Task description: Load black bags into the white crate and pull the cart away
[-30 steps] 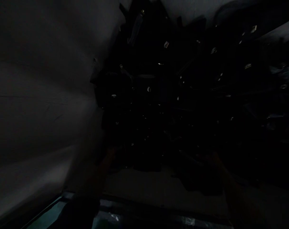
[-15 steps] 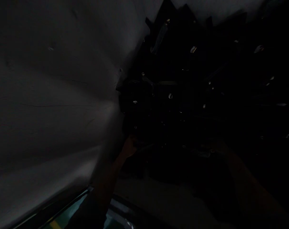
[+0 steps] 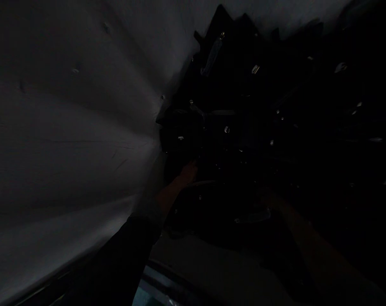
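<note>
The view is very dark. My left hand [image 3: 188, 171] reaches in at the far edge of a black, rounded bag-like item [image 3: 212, 204] with small metal fittings. Its fingers fade into the dark, so I cannot see whether they grip. My right hand [image 3: 267, 197] is only faintly visible at that item's right side, near a dull strap or tag [image 3: 253, 216]. The right fingers are lost in shadow.
Behind my hands is a pile of black items [image 3: 228, 93] with shiny metal parts and tags, perhaps bags. A pale, creased wall [image 3: 84, 127] stands on the left. Grey floor [image 3: 212, 259] lies in front, with a dark-framed edge [image 3: 167, 276] at the bottom.
My left hand has moved forward and to the right, past the near item's edge. My right hand has shifted slightly left. The near black item appears lower and closer.
</note>
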`<control>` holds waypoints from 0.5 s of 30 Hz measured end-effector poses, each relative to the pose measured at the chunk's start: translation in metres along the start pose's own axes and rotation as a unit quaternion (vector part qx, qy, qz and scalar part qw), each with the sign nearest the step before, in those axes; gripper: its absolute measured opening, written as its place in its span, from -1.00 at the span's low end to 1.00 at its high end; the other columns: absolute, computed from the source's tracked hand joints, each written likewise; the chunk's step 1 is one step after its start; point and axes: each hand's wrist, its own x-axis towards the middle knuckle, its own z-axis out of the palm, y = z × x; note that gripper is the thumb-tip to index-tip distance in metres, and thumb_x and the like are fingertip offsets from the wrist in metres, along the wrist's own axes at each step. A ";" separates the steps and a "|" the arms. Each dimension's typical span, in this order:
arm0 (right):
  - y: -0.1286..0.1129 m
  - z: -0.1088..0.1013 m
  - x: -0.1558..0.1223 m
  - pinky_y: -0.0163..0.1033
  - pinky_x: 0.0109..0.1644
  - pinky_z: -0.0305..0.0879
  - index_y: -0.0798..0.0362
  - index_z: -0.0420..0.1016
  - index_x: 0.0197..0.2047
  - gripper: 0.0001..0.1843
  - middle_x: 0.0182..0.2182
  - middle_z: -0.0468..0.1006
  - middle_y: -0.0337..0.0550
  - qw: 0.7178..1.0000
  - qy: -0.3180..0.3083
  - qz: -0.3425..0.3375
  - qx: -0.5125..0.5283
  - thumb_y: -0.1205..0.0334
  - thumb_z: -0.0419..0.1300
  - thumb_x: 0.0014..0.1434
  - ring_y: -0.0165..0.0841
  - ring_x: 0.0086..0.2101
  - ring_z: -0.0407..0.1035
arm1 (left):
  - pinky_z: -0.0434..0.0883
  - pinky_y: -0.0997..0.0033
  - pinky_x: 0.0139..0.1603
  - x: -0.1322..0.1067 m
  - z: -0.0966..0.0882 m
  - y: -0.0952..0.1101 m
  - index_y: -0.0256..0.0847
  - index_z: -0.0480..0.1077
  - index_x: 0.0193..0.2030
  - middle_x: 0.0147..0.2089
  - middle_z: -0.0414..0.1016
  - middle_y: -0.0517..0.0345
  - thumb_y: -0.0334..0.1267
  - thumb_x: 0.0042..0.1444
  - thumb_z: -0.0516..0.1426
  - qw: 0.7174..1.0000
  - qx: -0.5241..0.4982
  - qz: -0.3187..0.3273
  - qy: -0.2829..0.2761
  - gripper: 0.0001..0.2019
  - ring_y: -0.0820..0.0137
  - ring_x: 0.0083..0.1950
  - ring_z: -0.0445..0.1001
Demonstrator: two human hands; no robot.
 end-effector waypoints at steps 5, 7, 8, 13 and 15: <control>0.030 0.009 -0.055 -0.25 -0.45 0.31 0.04 0.59 -0.48 -0.66 -0.51 0.61 -0.16 0.996 -0.077 0.036 0.038 0.03 0.47 -0.33 -0.29 -0.51 0.45 | 0.45 0.01 0.35 -0.025 0.007 0.028 -0.34 0.61 0.13 0.30 0.49 -0.27 -0.13 0.30 0.24 1.000 0.009 0.003 0.019 -0.62 -0.03 0.30 0.46; 0.043 0.009 -0.073 -0.25 -0.46 0.30 0.04 0.60 -0.47 -0.67 -0.53 0.60 -0.17 0.994 -0.074 0.055 0.062 0.01 0.44 -0.31 -0.29 -0.51 0.45 | 0.45 0.03 0.35 -0.036 0.006 0.038 -0.33 0.59 0.14 0.21 0.54 -0.24 -0.09 0.31 0.24 1.000 0.011 0.000 0.025 -0.61 -0.01 0.28 0.48; 0.049 0.008 -0.082 -0.24 -0.45 0.31 0.04 0.61 -0.45 -0.67 -0.53 0.60 -0.17 0.994 -0.060 0.060 0.076 0.01 0.43 -0.30 -0.27 -0.49 0.47 | 0.46 0.06 0.34 -0.041 0.005 0.042 -0.32 0.59 0.12 0.19 0.55 -0.23 -0.14 0.30 0.25 1.000 0.012 -0.003 0.028 -0.64 0.02 0.26 0.49; 0.066 0.003 -0.124 -0.11 -0.32 0.44 -0.01 0.62 -0.46 -0.68 -0.40 0.68 -0.05 0.993 0.035 0.041 0.102 0.00 0.44 -0.32 -0.09 -0.34 0.58 | 0.49 0.15 0.23 -0.073 -0.006 0.059 -0.40 0.55 0.10 0.16 0.56 -0.26 -0.44 0.19 0.25 0.998 0.008 -0.041 0.049 -0.67 0.05 0.21 0.54; 0.067 0.004 -0.145 -0.04 -0.29 0.45 -0.05 0.61 -0.48 -0.69 -0.38 0.69 -0.02 0.992 0.069 0.027 0.100 -0.05 0.43 -0.28 -0.04 -0.32 0.58 | 0.49 0.15 0.24 -0.088 -0.011 0.064 -0.44 0.54 0.10 0.14 0.57 -0.28 -0.42 0.19 0.25 0.997 -0.003 -0.056 0.059 -0.68 0.03 0.20 0.55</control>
